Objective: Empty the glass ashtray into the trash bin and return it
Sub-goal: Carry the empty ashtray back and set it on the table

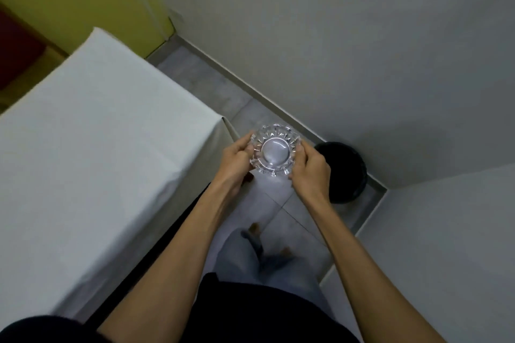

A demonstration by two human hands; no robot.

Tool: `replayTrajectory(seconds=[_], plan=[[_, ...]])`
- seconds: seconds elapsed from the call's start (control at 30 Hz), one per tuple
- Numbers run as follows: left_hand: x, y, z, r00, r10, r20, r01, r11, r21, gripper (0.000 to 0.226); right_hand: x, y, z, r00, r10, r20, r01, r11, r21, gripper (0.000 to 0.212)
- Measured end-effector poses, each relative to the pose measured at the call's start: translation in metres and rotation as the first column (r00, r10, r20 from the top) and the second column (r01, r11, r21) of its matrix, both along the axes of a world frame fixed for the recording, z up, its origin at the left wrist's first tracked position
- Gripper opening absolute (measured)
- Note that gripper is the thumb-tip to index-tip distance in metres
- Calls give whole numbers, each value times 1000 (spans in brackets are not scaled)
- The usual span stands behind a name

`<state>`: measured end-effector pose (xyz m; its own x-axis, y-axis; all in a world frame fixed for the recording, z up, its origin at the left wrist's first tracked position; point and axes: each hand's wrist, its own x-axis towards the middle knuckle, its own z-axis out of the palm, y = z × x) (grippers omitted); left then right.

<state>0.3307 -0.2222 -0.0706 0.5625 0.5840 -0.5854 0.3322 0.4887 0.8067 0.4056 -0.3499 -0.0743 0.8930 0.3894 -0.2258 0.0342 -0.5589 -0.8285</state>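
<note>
A clear cut-glass ashtray (274,151) is held upright in the air between both hands, above the floor just off the table's corner. My left hand (235,160) grips its left rim and my right hand (310,168) grips its right rim. Its bowl looks bare, with nothing visible inside. A round black trash bin (347,167) stands on the floor in the wall corner, to the right of the ashtray and partly hidden by my right hand.
A table with a white cloth (92,153) fills the left side, its corner close to my left hand. Grey walls (334,50) close in behind and to the right. Grey floor tiles (281,217) and my legs lie below.
</note>
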Motion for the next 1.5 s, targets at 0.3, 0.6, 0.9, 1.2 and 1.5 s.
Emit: replayTrajectory(seconds=[0.3, 0.6, 0.9, 1.2, 1.5], plan=[[-105, 55, 31, 927, 375, 22, -376, 926, 39, 32, -61, 90, 37, 951, 296, -91, -300, 953, -33, 36], [-195, 136, 46, 769, 639, -32, -638, 769, 32, 40, -133, 208, 68, 836, 523, -167, -539, 839, -70, 36], [-252, 205, 40, 707, 702, -87, -697, 712, 79, 39, -189, 285, 58, 766, 618, -177, -640, 761, -106, 40], [-284, 236, 36, 631, 750, -195, -716, 661, 224, 43, -233, 341, 53, 717, 675, -176, -697, 693, -183, 35], [-291, 252, 35, 562, 780, -276, -724, 625, 291, 54, -250, 376, 44, 672, 727, -142, -733, 624, -271, 37]])
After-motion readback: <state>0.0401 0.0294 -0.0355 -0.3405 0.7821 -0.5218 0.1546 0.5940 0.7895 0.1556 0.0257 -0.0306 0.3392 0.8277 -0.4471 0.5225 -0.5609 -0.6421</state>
